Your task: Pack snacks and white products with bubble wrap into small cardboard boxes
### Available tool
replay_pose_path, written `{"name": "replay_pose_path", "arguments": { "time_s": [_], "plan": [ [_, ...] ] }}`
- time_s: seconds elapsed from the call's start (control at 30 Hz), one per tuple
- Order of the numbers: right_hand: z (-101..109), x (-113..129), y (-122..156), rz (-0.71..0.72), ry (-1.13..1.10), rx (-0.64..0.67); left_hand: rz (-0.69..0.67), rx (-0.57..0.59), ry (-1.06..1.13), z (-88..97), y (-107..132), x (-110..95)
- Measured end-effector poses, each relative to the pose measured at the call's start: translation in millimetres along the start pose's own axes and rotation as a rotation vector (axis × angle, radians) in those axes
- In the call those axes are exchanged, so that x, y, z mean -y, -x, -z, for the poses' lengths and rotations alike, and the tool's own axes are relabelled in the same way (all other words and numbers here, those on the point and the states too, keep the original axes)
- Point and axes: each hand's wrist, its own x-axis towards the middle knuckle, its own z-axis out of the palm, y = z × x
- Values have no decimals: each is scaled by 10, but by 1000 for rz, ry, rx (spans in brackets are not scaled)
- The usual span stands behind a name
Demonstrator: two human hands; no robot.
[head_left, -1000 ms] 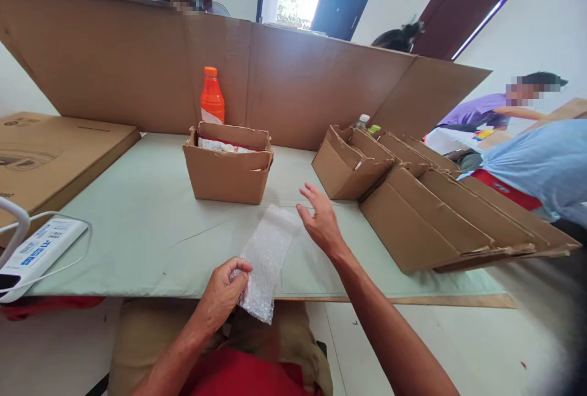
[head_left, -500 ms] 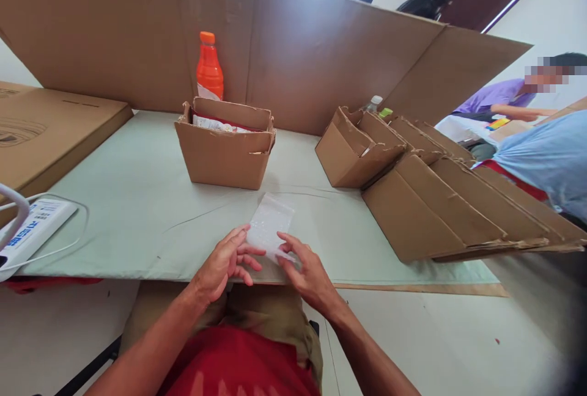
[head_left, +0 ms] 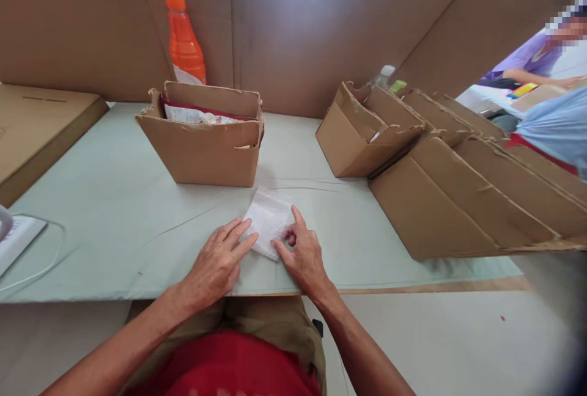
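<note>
A small, translucent plastic bag [head_left: 266, 216] lies on the pale green cloth-covered table in front of me, slightly askew. My left hand [head_left: 219, 258] rests palm down at its left side, fingers stretched out and their tips on its lower left edge. At the opposite edge is my right hand [head_left: 302, 252], its thumb touching the lower right corner and its index finger stretched along the right side. The remaining right fingers curl partly out of sight. Both hands are open. What the bag contains, if anything, I cannot make out.
Beyond the bag stands a cardboard box [head_left: 206, 151] with packets inside, and behind it an orange bottle [head_left: 186, 44]. More cardboard boxes [head_left: 440, 194] crowd the right. A flat carton [head_left: 50, 133] and a white power strip [head_left: 21, 240] lie left. A co-worker [head_left: 532, 63] sits far right.
My left hand has turned palm down and settled on the bag's left edge. My right hand has shifted to its right edge, and the bag lies flatter. The view has tipped downward.
</note>
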Motion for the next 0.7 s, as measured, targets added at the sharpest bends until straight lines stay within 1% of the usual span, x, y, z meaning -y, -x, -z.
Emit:
{"name": "replay_pose_path", "arguments": {
  "time_s": [0.07,0.13,0.17,0.2,0.27,0.33,0.4,0.47,0.53,0.6,0.63,0.7],
  "plan": [
    [60,-17,15,37,37,-88,-33,8,-39,-10,-68,50],
    [137,-4,55,124,73,-139,-56,3,-49,-26,-135,85],
    [171,15,79,182,85,-126,-64,-2,-41,-32,-165,96],
    [197,42,101,241,93,-85,-71,-14,-26,-35,-192,101],
    [214,100,130,323,100,34,-79,-40,30,-22,-234,94],
    [201,145,142,335,74,108,-62,-41,122,13,-258,73],
    [193,162,151,309,12,125,-15,-7,225,54,-274,52],
    [217,160,171,282,-20,96,64,28,312,70,-296,43],
    [265,156,198,267,11,29,153,34,364,47,-336,50],
    [301,158,213,285,72,-7,216,28,358,-7,-388,65],
    [304,161,210,306,104,14,226,15,332,-35,-411,71],
    [276,164,178,354,163,96,204,-40,259,-73,-435,78]
  ]
}}
